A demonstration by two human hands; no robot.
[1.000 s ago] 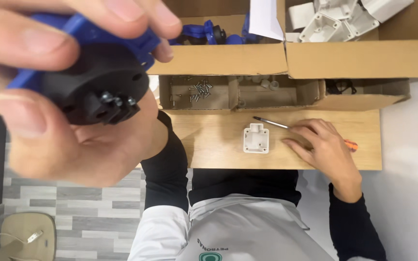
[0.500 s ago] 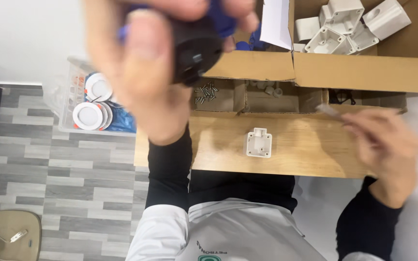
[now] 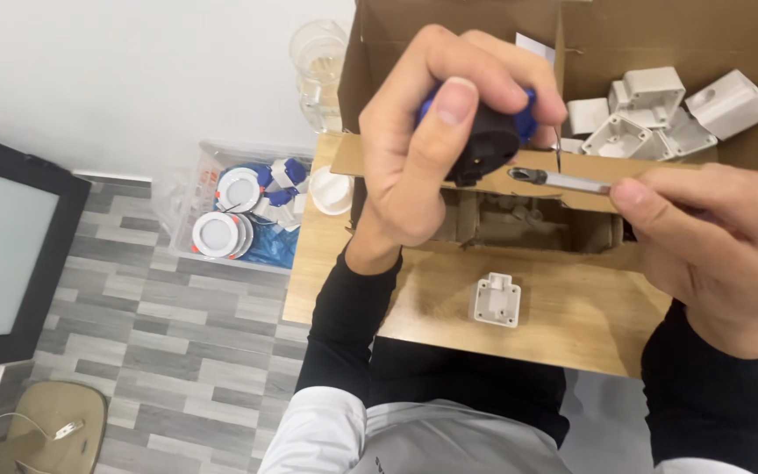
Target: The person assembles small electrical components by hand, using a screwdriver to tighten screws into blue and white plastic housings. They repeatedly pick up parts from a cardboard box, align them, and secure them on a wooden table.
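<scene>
Several white housings fill the cardboard box; fingers clamp a black-and-blue plug and a screwdriver.

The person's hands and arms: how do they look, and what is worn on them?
Both hands are bare, with no gloves, rings or watch visible. The left hand and the right hand each come out of a long, close-fitting black sleeve that reaches the wrist. Nails are short and plain.
</scene>
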